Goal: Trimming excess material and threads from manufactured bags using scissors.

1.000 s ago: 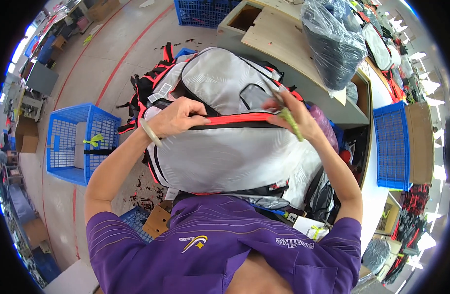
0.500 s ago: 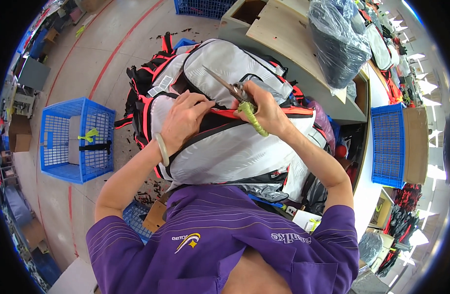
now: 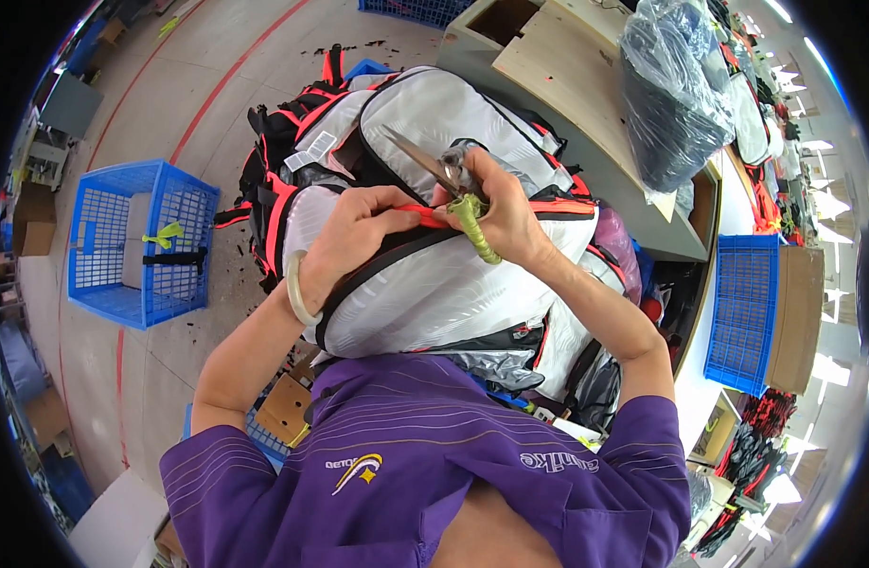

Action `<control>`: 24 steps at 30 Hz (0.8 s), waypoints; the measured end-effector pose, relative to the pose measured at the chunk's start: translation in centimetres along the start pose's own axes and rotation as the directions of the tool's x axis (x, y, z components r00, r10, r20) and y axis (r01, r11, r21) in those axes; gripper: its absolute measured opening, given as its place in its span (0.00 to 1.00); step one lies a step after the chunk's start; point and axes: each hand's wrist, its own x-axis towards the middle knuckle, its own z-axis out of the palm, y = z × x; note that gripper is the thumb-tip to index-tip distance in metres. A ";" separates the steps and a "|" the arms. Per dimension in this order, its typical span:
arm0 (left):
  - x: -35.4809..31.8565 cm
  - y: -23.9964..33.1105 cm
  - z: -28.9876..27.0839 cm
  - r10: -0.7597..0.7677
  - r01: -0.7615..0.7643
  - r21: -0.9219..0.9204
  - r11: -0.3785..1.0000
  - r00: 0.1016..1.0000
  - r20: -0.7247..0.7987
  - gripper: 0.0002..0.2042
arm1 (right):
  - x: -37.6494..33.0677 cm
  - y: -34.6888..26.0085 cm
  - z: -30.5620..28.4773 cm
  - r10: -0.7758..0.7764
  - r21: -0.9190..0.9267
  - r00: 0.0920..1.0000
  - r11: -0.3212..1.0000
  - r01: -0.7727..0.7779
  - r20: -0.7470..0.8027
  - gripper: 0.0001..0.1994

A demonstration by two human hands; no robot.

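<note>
A pair of scissors [image 3: 471,223] with green-wrapped handles is held in my right hand [image 3: 508,216], its blades pointing up and to the far left. In front of me lies a white and black bag [image 3: 434,293] with a red-edged opening. My left hand [image 3: 359,232] pinches the red edging [image 3: 423,217] of that opening between thumb and fingers. The right fingertips sit close beside the same edging; whether they grip it too is hard to see. Behind it, another white bag panel [image 3: 425,104] with black piping rises under the blades.
A blue plastic crate [image 3: 150,308] stands on the floor to the left. At the far right, a grey cabinet with a wooden board [image 3: 567,66] carries a plastic-wrapped dark bundle [image 3: 676,104]. Another blue crate [image 3: 742,312] stands beside a cardboard panel [image 3: 796,322]. Dark scraps litter the floor.
My left hand has gone from lying on the bag's opening to pinching its red edging, nearer my right hand. The scissors stay in my right hand. The view has shifted slightly.
</note>
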 end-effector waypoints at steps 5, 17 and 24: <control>-1.2 -0.3 0.3 -0.171 0.156 -0.379 0.912 0.985 -0.006 0.06 | 0.7 -0.6 -4.0 -0.056 -0.180 0.998 0.982 0.062 0.042 0.23; -1.7 -0.6 0.7 -0.136 0.204 -0.533 0.821 0.977 0.165 0.08 | -1.3 0.2 -9.2 0.011 -0.537 0.879 0.795 0.281 0.477 0.35; -1.8 -0.8 1.0 -0.125 0.206 -0.598 0.775 0.977 0.174 0.08 | -1.1 0.3 -8.8 0.064 -0.601 0.866 0.746 0.289 0.496 0.34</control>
